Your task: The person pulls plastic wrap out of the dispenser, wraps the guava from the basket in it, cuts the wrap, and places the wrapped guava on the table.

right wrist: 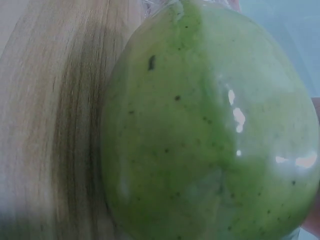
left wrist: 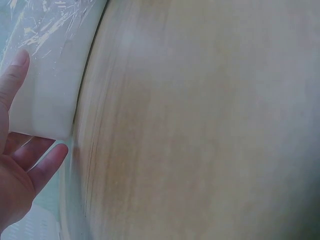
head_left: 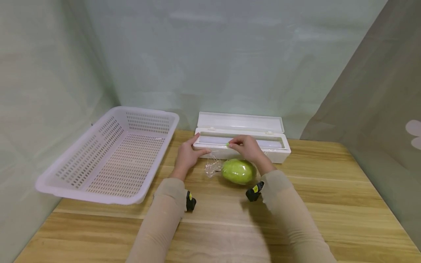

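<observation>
A white cling film dispenser (head_left: 276, 156) lies at the back of the table, its lid (head_left: 240, 121) raised and a pale roll (head_left: 213, 140) inside. My left hand (head_left: 186, 157) grips its left end, thumb on the front face (left wrist: 47, 95) and fingers around the end. At the front rim, my right hand (head_left: 247, 148) pinches a small green slide cutter (head_left: 227, 144) between thumb and forefinger. Just below that hand lies a green egg-shaped fruit (head_left: 238, 171) in clear film, filling much of the right wrist view. Crumpled film (head_left: 213, 167) bunches at the fruit's left end, against the dispenser's front.
To the left stands a large white perforated plastic basket (head_left: 161, 155). Bare wooden tabletop (head_left: 329, 204) extends to the right and in front. Grey-green sheeting (head_left: 230, 65) rises behind the table. A black wrist camera (head_left: 254, 191) sits at my right cuff, close to the fruit.
</observation>
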Demonstrator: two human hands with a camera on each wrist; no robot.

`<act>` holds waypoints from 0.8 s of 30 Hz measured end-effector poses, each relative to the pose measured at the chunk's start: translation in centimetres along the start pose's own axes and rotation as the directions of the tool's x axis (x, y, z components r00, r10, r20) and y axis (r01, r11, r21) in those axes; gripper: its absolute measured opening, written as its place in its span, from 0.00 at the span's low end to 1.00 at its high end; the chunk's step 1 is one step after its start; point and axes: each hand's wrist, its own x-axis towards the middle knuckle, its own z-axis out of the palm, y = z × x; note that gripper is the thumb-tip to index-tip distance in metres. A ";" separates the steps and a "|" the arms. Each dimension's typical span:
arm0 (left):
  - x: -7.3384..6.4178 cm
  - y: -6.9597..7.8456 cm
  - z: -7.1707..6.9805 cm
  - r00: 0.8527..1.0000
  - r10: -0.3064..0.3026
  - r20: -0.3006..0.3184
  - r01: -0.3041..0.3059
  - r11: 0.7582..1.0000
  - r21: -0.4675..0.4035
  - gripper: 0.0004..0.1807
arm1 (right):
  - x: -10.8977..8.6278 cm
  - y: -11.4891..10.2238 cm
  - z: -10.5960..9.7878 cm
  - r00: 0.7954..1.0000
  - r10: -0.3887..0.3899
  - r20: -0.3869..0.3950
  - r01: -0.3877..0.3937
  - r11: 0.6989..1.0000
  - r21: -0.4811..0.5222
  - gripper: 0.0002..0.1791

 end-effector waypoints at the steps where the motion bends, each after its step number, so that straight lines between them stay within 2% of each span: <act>1: 0.0 0.0 0.0 1.000 0.001 0.000 -0.001 1.000 0.000 0.48 | 0.0 0.0 0.0 1.000 0.004 0.002 -0.004 1.000 0.001 0.13; 10: 0.0 0.0 0.0 1.000 -0.001 0.005 0.001 1.000 -0.007 0.48 | -0.2 0.2 -0.7 1.000 -0.004 0.003 0.004 0.999 -0.034 0.13; 17: 0.1 0.0 -0.3 1.000 -0.011 0.003 0.011 1.000 -0.013 0.48 | -0.6 0.9 -1.1 0.995 -0.084 -0.053 0.083 0.996 -0.027 0.11; 24: 0.2 -0.4 0.1 1.000 -0.006 0.011 0.007 1.000 -0.026 0.49 | -0.9 1.2 -1.0 0.997 -0.046 -0.058 0.048 0.998 0.036 0.12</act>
